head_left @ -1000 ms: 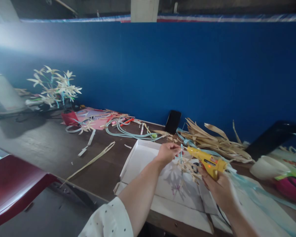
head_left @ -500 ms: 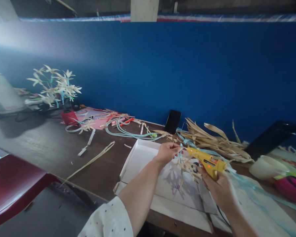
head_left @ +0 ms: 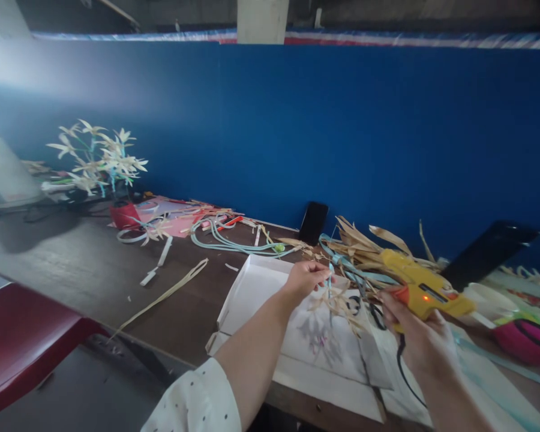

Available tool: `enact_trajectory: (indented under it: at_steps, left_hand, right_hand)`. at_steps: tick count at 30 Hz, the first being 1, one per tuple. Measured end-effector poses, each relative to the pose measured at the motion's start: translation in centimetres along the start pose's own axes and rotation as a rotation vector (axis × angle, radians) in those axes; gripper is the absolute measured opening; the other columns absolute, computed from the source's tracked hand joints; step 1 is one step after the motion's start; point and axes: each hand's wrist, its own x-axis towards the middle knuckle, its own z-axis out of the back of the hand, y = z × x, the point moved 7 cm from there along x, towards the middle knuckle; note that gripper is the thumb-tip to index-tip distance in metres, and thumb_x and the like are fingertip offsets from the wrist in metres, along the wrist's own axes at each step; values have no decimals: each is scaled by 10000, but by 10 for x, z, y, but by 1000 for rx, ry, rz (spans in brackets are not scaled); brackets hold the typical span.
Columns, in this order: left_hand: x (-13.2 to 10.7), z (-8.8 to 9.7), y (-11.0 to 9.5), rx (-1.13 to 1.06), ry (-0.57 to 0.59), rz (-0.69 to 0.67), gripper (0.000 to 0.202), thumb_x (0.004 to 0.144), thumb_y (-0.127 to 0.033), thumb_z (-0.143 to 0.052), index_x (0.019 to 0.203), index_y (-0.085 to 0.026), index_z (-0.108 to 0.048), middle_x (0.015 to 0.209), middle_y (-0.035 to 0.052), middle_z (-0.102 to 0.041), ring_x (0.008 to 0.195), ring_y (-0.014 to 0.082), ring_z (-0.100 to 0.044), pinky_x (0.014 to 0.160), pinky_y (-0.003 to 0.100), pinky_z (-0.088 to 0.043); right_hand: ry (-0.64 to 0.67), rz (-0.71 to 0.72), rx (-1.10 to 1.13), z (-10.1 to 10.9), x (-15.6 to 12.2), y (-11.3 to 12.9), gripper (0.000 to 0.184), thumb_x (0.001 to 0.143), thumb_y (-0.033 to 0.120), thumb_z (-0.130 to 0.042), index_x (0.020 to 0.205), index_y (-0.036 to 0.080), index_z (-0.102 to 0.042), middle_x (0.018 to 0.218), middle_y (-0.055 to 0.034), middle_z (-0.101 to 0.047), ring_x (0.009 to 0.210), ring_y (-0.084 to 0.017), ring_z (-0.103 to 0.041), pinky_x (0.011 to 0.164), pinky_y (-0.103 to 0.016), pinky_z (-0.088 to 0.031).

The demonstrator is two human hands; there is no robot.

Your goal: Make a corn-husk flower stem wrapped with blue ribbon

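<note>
Pinched between the fingers of my left hand (head_left: 306,281) is the blue-wrapped stem of a dried-leaf flower (head_left: 335,303), its pale petals hanging downward. Beneath it lies an opened white cardboard box (head_left: 256,285), with the flower's shadow on it. My right hand (head_left: 420,333) grips a yellow hot glue gun (head_left: 425,288) whose small orange light is lit. The gun is apart from the flower, to its right, and its black cord (head_left: 407,375) trails down. Black-handled scissors (head_left: 353,306) seem to lie beside the flower, partly hidden.
Dried husks (head_left: 360,240) and a black phone (head_left: 314,222) stand along the blue partition (head_left: 364,132). Farther left are a coil of pale blue cord (head_left: 234,245) and a red pot (head_left: 125,215) of finished flowers (head_left: 103,159). A pink pouch (head_left: 526,341) sits at right, a red chair (head_left: 31,342) at left.
My right hand has drawn the glue gun away from the stem, to the right. My left hand stays almost in place, still holding the flower.
</note>
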Motion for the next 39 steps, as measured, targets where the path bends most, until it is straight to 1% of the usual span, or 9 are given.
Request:
enact_trajectory:
  at_steps: [5,7,11,15,17,20,27,33,39]
  left_hand:
    - [-1,-2,-1,12,41,-17,284,677,-380,-637,767,-113,-666,790,64,-685,560,58,-446,485,181,-332]
    - [-2,-3,-3,-9,49,-17,277,668,-374,-646,744,-108,-654,761,61,-681,535,51,-431,479,182,-323]
    - [-4,-5,-6,-51,52,12,281,640,-374,-672,715,-107,-623,701,49,-666,490,42,-400,465,187,-307]
    - [-6,-6,-6,-32,47,40,286,622,-374,-682,700,-109,-612,625,22,-620,485,45,-410,463,188,-308]
    - [-5,-6,-4,-22,44,41,278,616,-369,-684,693,-112,-611,558,-7,-569,473,47,-411,463,191,-313]
    - [-4,-6,-2,-29,37,38,273,615,-365,-683,706,-117,-612,508,-31,-521,457,49,-406,461,192,-312]
    - [-4,-7,-3,-12,55,44,269,626,-366,-673,695,-114,-608,614,21,-620,479,47,-407,463,190,-306]
    - [-3,-6,0,12,48,46,249,639,-353,-665,706,-120,-605,647,25,-640,482,42,-405,459,184,-313]
    - [-3,-5,-1,22,34,26,214,648,-325,-650,679,-121,-595,617,18,-623,477,44,-409,450,182,-312]
  right_hand:
    - [19,38,-102,-15,23,15,308,569,326,-808,787,159,-670,597,3,-562,476,-86,-442,385,-205,-316]
    - [91,6,-155,-27,32,13,344,593,358,-790,847,150,-689,566,8,-549,458,-85,-427,384,-210,-303]
    - [143,-82,-236,-47,40,2,399,605,422,-763,881,141,-699,567,-3,-579,395,-70,-377,354,-212,-251]
    - [164,-84,-220,-63,39,-6,360,584,429,-766,815,170,-670,686,-41,-665,459,-110,-488,405,-230,-351]
    - [184,-86,-189,-68,38,-12,358,571,415,-774,809,175,-656,668,-31,-664,486,-123,-521,435,-235,-380]
    - [218,-101,-163,-70,39,-22,365,565,391,-782,826,175,-646,555,13,-605,439,-103,-486,413,-221,-339]
    - [212,-89,-158,-67,39,-21,374,554,392,-786,803,161,-631,478,51,-515,380,-70,-380,385,-218,-263]
    - [234,-103,-126,-66,38,-26,407,548,373,-790,851,149,-639,528,37,-536,448,-101,-452,425,-226,-318]
    - [187,-94,-158,-65,34,-24,392,553,386,-780,826,132,-659,547,15,-563,483,-116,-478,456,-238,-354]
